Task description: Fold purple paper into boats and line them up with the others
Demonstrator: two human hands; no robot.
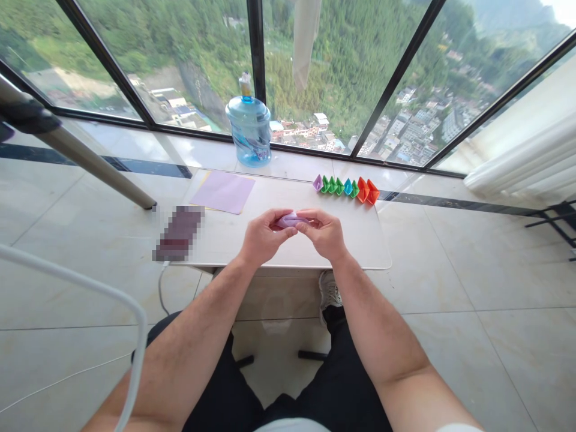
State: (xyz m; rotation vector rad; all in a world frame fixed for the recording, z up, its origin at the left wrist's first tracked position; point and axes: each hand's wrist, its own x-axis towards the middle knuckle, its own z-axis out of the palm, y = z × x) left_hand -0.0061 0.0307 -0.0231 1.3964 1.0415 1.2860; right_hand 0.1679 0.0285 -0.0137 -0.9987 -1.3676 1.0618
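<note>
Over the middle of a small white table [369, 252], my left hand [263, 235] and my right hand [324, 233] pinch the two ends of a folded lilac paper piece [290, 220], fingers closed on it. At the table's far edge stands a row of several folded paper boats [346, 188], purple, green, blue and orange. A stack of flat paper sheets [224, 191], lilac on top, lies at the far left of the table.
A blurred dark flat object [179, 233] lies at the table's left edge. A blue water jug [249, 128] stands on the window ledge behind. A grey pole [81, 153] slants at left, a white cable [112, 294] curves near my left arm. Tiled floor surrounds.
</note>
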